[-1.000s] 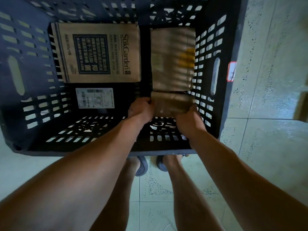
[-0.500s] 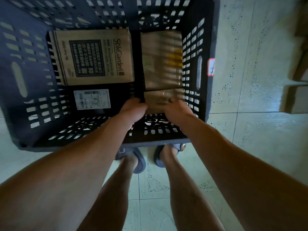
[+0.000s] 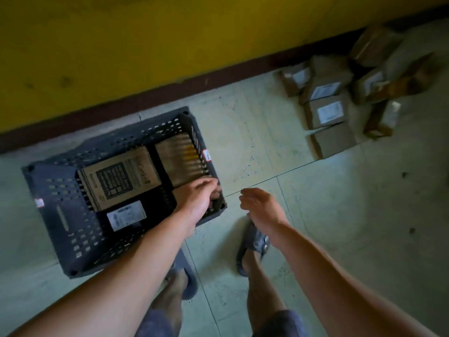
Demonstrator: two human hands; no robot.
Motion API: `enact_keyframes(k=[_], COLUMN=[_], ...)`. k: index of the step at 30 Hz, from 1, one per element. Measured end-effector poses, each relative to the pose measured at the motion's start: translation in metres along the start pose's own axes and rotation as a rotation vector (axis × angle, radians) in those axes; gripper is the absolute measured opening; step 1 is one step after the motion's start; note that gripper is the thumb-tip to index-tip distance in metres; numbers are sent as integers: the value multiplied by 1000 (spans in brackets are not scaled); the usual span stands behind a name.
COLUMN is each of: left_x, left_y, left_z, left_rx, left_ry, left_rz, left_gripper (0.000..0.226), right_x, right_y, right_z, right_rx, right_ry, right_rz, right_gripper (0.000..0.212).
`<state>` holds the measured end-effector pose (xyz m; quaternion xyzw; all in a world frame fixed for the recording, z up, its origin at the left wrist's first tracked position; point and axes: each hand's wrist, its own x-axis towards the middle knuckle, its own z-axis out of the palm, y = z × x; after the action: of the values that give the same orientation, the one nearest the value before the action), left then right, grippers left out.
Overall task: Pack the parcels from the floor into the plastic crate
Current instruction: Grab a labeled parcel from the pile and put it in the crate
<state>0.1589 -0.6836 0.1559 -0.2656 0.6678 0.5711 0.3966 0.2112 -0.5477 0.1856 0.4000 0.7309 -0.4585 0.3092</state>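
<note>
Since a second ago my right hand [image 3: 262, 207] has come out of the plastic crate [image 3: 60, 190] and my view has pulled back. Behind runs a yellow wall [image 3: 121, 45]. On the tiled floor [image 3: 340, 215] the crate sits near that wall, with a heap of brown parcels [image 3: 328, 113] well apart to its right. Inside the crate lie a printed carton [image 3: 119, 176], a brown parcel [image 3: 179, 159] beside it, and a dark labelled packet [image 3: 126, 215] nearer me. My left hand [image 3: 198, 197] reaches into the near right corner; whether it grips anything I cannot tell. My right hand hangs over the floor, fingers loose, holding nothing.
</note>
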Motion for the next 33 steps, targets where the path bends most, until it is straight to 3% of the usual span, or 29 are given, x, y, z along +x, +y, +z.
enact_keyframes(k=[6, 14, 19, 33], left_x=[-29, -48, -48, 31], left_y=[26, 47, 79, 176], left_z=[111, 298, 403, 564], left_rx=[77, 112, 177, 145], left_ry=[-73, -71, -158, -153], left_rz=[-40, -122, -107, -172], left_gripper=[11, 13, 17, 18], right_x=[-6, 18, 36, 147], right_y=[42, 124, 151, 142], right_z=[-111, -286, -379, -552], right_rx=[8, 77, 115, 107], right_ry=[29, 38, 77, 64], right_rz=[-4, 40, 70, 207], right_gripper=[22, 25, 27, 25])
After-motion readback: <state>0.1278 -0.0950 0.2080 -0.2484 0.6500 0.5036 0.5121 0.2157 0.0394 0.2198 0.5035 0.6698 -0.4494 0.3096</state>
